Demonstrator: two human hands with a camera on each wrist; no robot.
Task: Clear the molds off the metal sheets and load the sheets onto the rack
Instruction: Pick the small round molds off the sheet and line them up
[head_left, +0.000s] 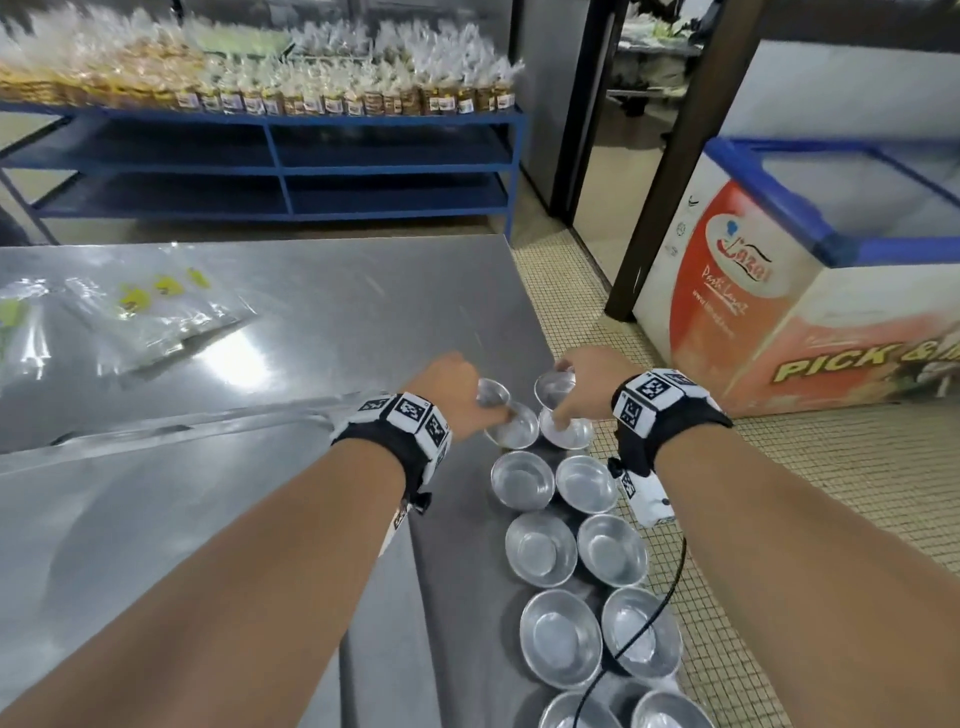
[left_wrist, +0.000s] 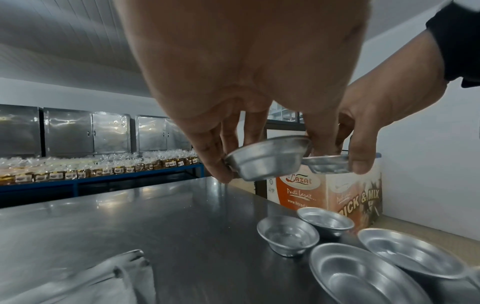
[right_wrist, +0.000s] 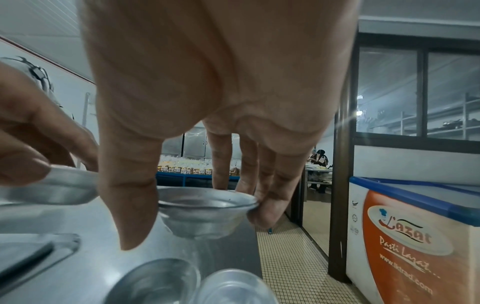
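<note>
Several small round aluminium molds (head_left: 540, 550) stand in two rows on a dark metal sheet (head_left: 457, 597) at the table's right edge. My left hand (head_left: 457, 395) pinches one mold (head_left: 492, 392) by its rim and holds it above the sheet; the left wrist view shows that mold (left_wrist: 267, 159) tilted between thumb and fingers. My right hand (head_left: 584, 384) grips another mold (head_left: 556, 387), seen level in the right wrist view (right_wrist: 207, 211), just above the far end of the rows. Two molds (head_left: 514, 431) sit right below both hands.
The steel table (head_left: 234, 338) carries clear plastic bags (head_left: 150, 306) at the left. A chest freezer (head_left: 810, 291) stands to the right across a tiled floor. Behind the table a blue shelf (head_left: 270, 156) holds several packed goods. A cable (head_left: 644, 629) hangs over the near molds.
</note>
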